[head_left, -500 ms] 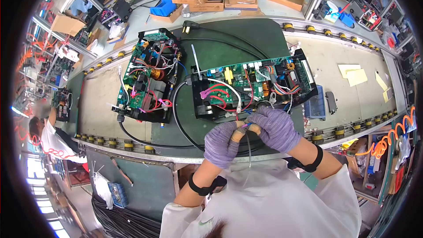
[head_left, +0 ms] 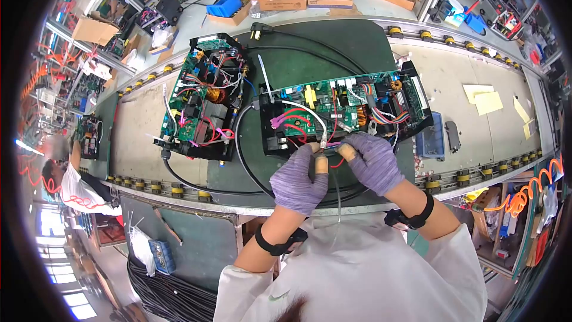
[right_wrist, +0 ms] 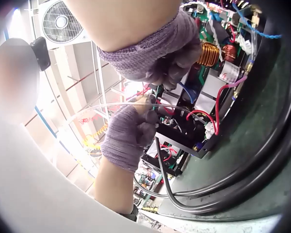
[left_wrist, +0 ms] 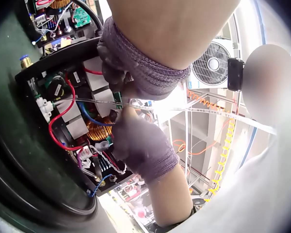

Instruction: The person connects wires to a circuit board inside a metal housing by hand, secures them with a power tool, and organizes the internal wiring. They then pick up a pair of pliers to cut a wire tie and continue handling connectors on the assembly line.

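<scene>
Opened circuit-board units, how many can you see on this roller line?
3: the centre unit, the left unit beside it, and the far-left unit near another person. More may be hidden.

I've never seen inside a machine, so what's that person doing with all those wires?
A gloved person is working at the near edge of an open machine. The left hand and right hand seem to pinch thin wires close together, with a clear tube hanging between them. A second machine, also open, sits to the left, untouched by these hands.
</scene>
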Motion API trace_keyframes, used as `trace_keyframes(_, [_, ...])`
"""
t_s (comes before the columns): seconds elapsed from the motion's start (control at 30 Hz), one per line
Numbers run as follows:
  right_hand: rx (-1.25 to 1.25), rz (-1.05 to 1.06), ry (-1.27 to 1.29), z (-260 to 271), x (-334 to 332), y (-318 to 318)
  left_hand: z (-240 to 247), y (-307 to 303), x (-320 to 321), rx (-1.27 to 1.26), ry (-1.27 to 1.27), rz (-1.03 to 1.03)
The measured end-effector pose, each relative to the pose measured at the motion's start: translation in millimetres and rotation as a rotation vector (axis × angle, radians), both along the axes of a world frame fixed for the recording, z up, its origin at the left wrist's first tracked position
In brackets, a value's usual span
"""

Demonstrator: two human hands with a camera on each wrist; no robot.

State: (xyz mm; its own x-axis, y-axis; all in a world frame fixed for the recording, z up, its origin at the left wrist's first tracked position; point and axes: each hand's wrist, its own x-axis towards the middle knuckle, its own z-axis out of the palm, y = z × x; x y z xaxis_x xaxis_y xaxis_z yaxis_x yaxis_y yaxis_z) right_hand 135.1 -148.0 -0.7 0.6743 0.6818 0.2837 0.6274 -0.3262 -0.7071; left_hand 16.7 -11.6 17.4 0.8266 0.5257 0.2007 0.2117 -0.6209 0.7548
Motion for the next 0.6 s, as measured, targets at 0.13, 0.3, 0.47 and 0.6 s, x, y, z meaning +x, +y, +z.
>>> trace_keyframes(0.13, [-0.012, 0.017, -0.048, 4.6, -2.0, 11.2, 0.7, 5.4, -11.9, -0.238, -0.088, -0.021])
trace_keyframes(0.3, [0.004, 0.040, -0.057, 0.0, 0.1, 15.2, -9.2, 17.0, -15.2, -0.353, -0.276, -0.114])
trace_keyframes(0.47, [0.097, 0.068, -0.186, 12.2, -10.5, 26.3, -22.6, 17.5, -11.9, -0.205, -0.232, -0.088])
trace_keyframes(0.6, [0.133, 0.088, -0.193, 15.1, -13.8, 31.2, -1.4, 12.0, -9.5, -0.504, -0.229, 0.002])
